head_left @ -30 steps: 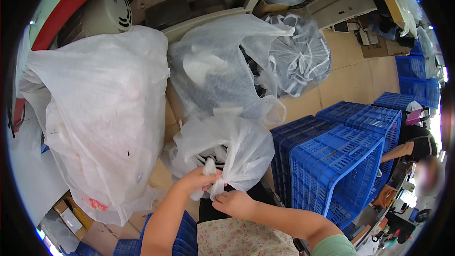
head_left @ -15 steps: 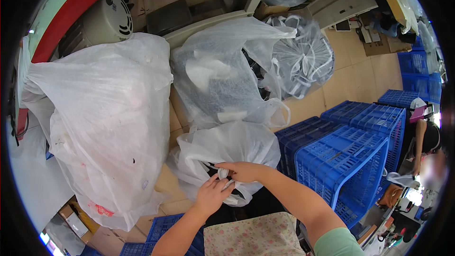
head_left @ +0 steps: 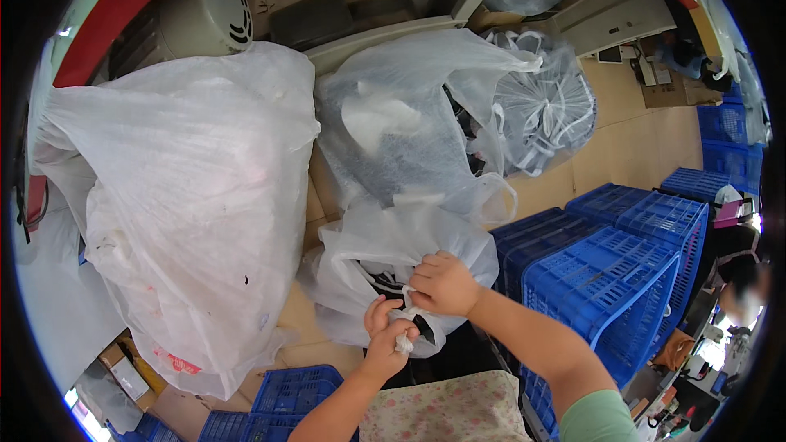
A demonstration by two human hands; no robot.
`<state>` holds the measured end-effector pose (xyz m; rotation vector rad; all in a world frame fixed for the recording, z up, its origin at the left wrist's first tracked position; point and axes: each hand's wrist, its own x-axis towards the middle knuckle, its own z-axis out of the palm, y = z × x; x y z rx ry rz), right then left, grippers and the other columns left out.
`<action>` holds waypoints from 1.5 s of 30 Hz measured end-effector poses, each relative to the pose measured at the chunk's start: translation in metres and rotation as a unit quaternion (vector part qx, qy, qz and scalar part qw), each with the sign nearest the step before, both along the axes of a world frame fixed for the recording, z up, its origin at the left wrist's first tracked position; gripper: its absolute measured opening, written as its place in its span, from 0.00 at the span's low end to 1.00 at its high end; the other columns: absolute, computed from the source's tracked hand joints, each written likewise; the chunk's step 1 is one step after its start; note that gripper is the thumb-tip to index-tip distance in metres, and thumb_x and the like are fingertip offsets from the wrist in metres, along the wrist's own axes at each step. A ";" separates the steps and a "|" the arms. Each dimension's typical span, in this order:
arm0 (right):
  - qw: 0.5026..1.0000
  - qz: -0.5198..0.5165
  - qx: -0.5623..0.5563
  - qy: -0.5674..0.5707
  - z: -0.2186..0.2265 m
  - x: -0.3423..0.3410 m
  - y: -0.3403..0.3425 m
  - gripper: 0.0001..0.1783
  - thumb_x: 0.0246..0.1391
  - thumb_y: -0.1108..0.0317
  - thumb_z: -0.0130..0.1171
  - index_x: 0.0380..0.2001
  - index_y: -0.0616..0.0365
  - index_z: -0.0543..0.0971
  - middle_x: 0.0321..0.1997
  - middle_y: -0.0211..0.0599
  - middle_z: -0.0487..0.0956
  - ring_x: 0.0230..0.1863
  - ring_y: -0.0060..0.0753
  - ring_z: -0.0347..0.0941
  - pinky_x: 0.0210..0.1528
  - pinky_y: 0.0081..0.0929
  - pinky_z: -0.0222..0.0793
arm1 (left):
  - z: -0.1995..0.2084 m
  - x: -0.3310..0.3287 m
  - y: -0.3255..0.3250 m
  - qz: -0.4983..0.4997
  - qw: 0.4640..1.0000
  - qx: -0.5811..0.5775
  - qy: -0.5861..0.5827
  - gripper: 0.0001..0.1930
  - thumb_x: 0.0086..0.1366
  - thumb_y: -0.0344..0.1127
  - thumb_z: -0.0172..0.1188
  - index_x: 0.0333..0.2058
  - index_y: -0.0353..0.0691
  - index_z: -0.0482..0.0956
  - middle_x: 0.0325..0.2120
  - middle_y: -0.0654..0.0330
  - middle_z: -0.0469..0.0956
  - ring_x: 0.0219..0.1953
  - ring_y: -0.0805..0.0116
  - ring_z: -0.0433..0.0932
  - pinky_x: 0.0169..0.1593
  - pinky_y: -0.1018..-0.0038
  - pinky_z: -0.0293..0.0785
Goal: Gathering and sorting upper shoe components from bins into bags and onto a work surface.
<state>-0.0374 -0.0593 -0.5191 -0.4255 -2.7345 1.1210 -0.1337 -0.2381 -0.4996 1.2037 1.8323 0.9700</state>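
Observation:
A translucent white plastic bag (head_left: 372, 233) stands right in front of me, with dark, white-edged items (head_left: 382, 280) showing through its opening. My right hand (head_left: 444, 282) is closed around a gathered part of the bag near its mouth. Just below and to the left, my left hand (head_left: 388, 339) pinches a twisted white strip of the same plastic, and a crumpled end sticks out under its fingers. The strip stretches between both hands. Part of the opening is hidden behind them. A patterned cloth (head_left: 442, 409) covers my lap.
A big stuffed white sack (head_left: 196, 196) fills the left. Behind the bag are another translucent bag (head_left: 385, 131) and a knotted clear bag (head_left: 547, 106). Blue plastic crates (head_left: 602, 278) stack at the right, more crates (head_left: 296, 389) at lower left. A person (head_left: 737, 250) is at far right.
My hands have drawn slightly apart, the right one moving up and right, the left one down. A twisted strip of the bag now shows between them. The whole view has shifted slightly.

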 end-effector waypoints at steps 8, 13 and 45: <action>0.996 0.038 0.038 -0.071 -0.077 0.044 0.052 0.08 0.36 0.64 0.59 0.16 0.51 0.70 0.22 0.28 0.71 0.29 0.35 0.69 0.29 0.34 0.68 | -0.059 0.018 -0.072 0.080 0.991 -0.095 0.053 0.03 0.54 0.37 0.60 0.24 0.47 0.78 0.44 0.58 0.68 0.54 0.46 0.57 0.58 0.56 0.52; 0.971 -0.071 0.033 -0.225 -0.132 0.090 0.033 0.06 0.39 0.66 0.57 0.17 0.55 0.73 0.24 0.33 0.73 0.28 0.39 0.70 0.30 0.34 0.68 | -0.125 0.022 -0.143 0.062 0.971 -0.231 0.018 0.03 0.52 0.37 0.61 0.25 0.49 0.78 0.43 0.60 0.67 0.54 0.49 0.59 0.58 0.57 0.51; 0.917 -0.200 -0.309 -0.155 -0.002 0.033 -0.095 0.14 0.40 0.69 0.57 0.34 0.59 0.76 0.28 0.43 0.76 0.34 0.47 0.71 0.39 0.38 0.65 | 0.001 0.010 -0.023 0.038 0.999 -0.029 0.018 0.25 0.50 0.25 0.61 0.48 0.33 0.68 0.39 0.49 0.77 0.43 0.50 0.75 0.47 0.64 0.70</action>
